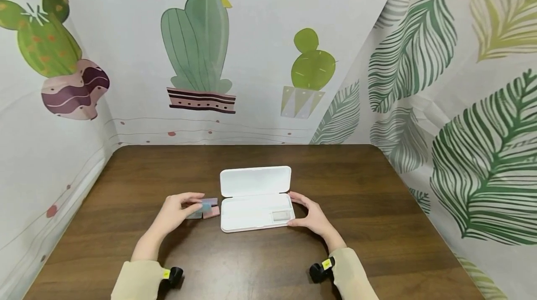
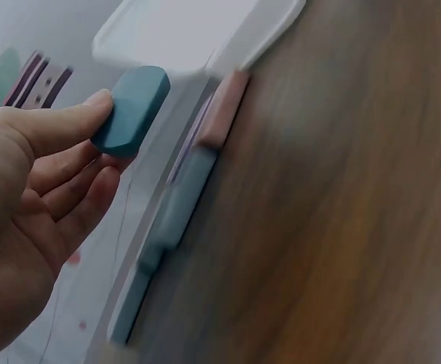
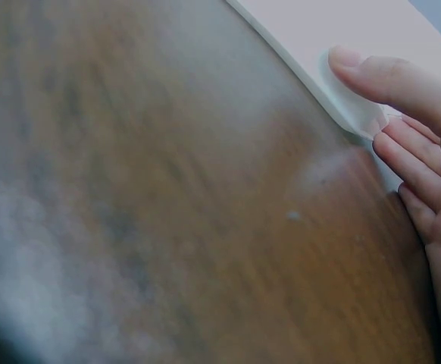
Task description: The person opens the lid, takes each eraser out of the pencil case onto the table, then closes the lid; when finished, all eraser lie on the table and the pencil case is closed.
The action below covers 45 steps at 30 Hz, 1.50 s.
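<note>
My left hand (image 1: pixel 169 216) pinches a teal eraser (image 2: pixel 136 110) between thumb and fingers, just above the tabletop. Below it lie a pink eraser (image 1: pixel 211 212), a purple eraser (image 1: pixel 211 201) and blue-green erasers (image 2: pixel 186 201), close together left of a white pencil case (image 1: pixel 247 219). The case lies open, its lid (image 1: pixel 256 182) tipped back toward the wall. At the right end of the case, my right hand (image 1: pixel 312 217) grips it, thumb at the near corner and fingers round the far side. A pale grey rectangular piece (image 1: pixel 281 216) sits inside the case's right end.
The brown wooden table (image 1: pixel 251 267) extends around the case and erasers. Behind it hangs a white cloth (image 1: pixel 260 57) printed with cacti and leaves. Black wrist cameras with yellow tags sit at both sleeves.
</note>
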### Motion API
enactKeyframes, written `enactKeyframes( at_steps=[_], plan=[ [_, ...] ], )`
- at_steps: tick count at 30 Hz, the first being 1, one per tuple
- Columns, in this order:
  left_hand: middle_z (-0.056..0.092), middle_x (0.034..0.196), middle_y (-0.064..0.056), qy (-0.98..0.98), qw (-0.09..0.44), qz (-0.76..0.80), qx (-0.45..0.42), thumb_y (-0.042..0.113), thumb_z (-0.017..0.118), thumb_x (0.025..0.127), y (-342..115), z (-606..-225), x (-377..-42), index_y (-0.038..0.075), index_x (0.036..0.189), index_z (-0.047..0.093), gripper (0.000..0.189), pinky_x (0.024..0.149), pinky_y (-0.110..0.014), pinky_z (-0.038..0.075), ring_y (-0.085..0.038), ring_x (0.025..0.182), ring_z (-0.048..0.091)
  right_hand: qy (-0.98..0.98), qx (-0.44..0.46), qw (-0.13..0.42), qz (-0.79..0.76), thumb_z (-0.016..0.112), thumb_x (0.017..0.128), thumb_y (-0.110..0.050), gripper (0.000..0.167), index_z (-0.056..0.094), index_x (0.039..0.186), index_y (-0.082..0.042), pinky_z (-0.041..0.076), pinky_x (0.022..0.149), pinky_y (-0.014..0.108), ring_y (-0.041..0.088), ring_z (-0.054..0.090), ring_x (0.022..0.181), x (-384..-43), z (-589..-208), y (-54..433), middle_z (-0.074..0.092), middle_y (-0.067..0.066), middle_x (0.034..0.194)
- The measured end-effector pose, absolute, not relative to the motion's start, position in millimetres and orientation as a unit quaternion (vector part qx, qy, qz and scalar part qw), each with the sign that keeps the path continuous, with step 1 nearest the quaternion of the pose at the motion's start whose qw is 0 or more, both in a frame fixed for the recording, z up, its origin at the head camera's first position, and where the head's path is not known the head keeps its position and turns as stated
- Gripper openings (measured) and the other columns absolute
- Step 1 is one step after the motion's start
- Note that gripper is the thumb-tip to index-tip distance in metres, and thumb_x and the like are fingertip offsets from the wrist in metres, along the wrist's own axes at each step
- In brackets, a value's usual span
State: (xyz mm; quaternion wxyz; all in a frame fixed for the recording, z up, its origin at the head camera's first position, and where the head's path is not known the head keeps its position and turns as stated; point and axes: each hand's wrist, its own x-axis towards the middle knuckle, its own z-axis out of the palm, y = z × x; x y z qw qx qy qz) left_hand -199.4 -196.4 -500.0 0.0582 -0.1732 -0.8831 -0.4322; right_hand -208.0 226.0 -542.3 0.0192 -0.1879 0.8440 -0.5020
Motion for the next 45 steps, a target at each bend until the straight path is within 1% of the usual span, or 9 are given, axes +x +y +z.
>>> enactKeyframes(
  at_steps=[3, 7, 11, 16, 22, 25, 29, 36, 45],
  plan=[
    [0.075, 0.099, -0.011, -0.89, 0.07, -0.424, -0.152, 0.011, 0.07, 0.09, -209.8, -501.2, -199.2, 0.0, 0.116, 0.069, 0.029, 0.073, -0.024, 0.054, -0.01, 0.085, 0.068, 0.845, -0.186, 0.021, -0.5, 0.089, 0.069, -0.021, 0.083, 0.049, 0.142, -0.009, 0.033, 0.112, 0.028, 0.027, 0.051, 0.131, -208.2, -541.8, 226.7, 0.058, 0.008, 0.139],
    [0.075, 0.101, -0.011, -0.898, 0.07, -0.415, -0.128, 0.013, 0.068, 0.091, -224.0, -501.5, -197.3, 0.001, 0.119, 0.068, 0.03, 0.075, -0.022, 0.054, -0.009, 0.088, 0.067, 0.846, -0.184, 0.023, -0.499, 0.089, 0.069, -0.021, 0.084, 0.049, 0.142, -0.009, 0.032, 0.113, 0.032, 0.027, 0.05, 0.132, -208.6, -541.8, 226.8, 0.058, 0.008, 0.139],
    [0.075, 0.101, -0.012, -0.9, 0.068, -0.414, -0.12, 0.015, 0.069, 0.091, -235.5, -501.3, -195.2, 0.0, 0.118, 0.068, 0.03, 0.074, -0.02, 0.053, -0.002, 0.087, 0.065, 0.845, -0.183, 0.023, -0.501, 0.089, 0.069, -0.021, 0.084, 0.049, 0.142, -0.008, 0.032, 0.113, 0.032, 0.027, 0.05, 0.132, -208.2, -542.1, 226.3, 0.058, 0.009, 0.139],
    [0.075, 0.099, -0.012, -0.906, 0.056, -0.405, -0.112, 0.016, 0.07, 0.09, -249.6, -501.1, -190.9, -0.001, 0.117, 0.069, 0.031, 0.071, -0.019, 0.052, 0.005, 0.084, 0.062, 0.846, -0.181, 0.026, -0.5, 0.089, 0.069, -0.02, 0.084, 0.049, 0.142, -0.008, 0.032, 0.114, 0.035, 0.027, 0.05, 0.132, -207.2, -542.6, 225.9, 0.058, 0.009, 0.139],
    [0.075, 0.101, -0.011, -0.91, 0.023, -0.401, -0.098, 0.019, 0.07, 0.091, -260.8, -501.9, -186.5, 0.0, 0.119, 0.068, 0.034, 0.069, -0.02, 0.052, 0.006, 0.083, 0.062, 0.846, -0.175, 0.026, -0.503, 0.089, 0.069, -0.02, 0.084, 0.049, 0.142, -0.009, 0.032, 0.114, 0.038, 0.027, 0.05, 0.132, -205.6, -541.3, 225.6, 0.057, 0.008, 0.14],
    [0.075, 0.101, -0.011, -0.91, 0.007, -0.405, -0.09, 0.019, 0.07, 0.09, -262.9, -502.3, -185.0, 0.0, 0.119, 0.068, 0.034, 0.07, -0.02, 0.053, 0.004, 0.084, 0.063, 0.846, -0.175, 0.027, -0.503, 0.089, 0.069, -0.02, 0.084, 0.049, 0.142, -0.009, 0.031, 0.114, 0.037, 0.027, 0.05, 0.132, -205.5, -540.9, 225.7, 0.057, 0.008, 0.14],
    [0.076, 0.098, -0.009, -0.912, -0.004, -0.401, -0.09, 0.018, 0.071, 0.09, -262.6, -502.5, -183.3, 0.0, 0.118, 0.069, 0.033, 0.072, -0.02, 0.053, -0.003, 0.088, 0.066, 0.845, -0.178, 0.028, -0.504, 0.089, 0.069, -0.02, 0.084, 0.049, 0.142, -0.009, 0.031, 0.114, 0.037, 0.027, 0.051, 0.132, -205.6, -540.2, 225.1, 0.057, 0.009, 0.14],
    [0.076, 0.096, -0.008, -0.917, -0.012, -0.387, -0.094, 0.018, 0.071, 0.089, -259.3, -505.1, -183.7, -0.001, 0.117, 0.069, 0.033, 0.072, -0.021, 0.053, -0.018, 0.092, 0.069, 0.845, -0.175, 0.029, -0.505, 0.089, 0.069, -0.019, 0.083, 0.049, 0.142, -0.008, 0.03, 0.114, 0.046, 0.027, 0.05, 0.132, -205.6, -539.9, 224.4, 0.058, 0.009, 0.139],
    [0.077, 0.09, -0.005, -0.925, 0.026, -0.367, -0.091, 0.015, 0.076, 0.085, -256.3, -505.6, -185.6, 0.001, 0.112, 0.072, 0.031, 0.073, -0.022, 0.053, -0.025, 0.093, 0.071, 0.844, -0.173, 0.03, -0.507, 0.089, 0.069, -0.018, 0.083, 0.049, 0.142, -0.008, 0.03, 0.115, 0.042, 0.028, 0.05, 0.132, -206.0, -539.8, 223.8, 0.058, 0.01, 0.139]
  ],
)
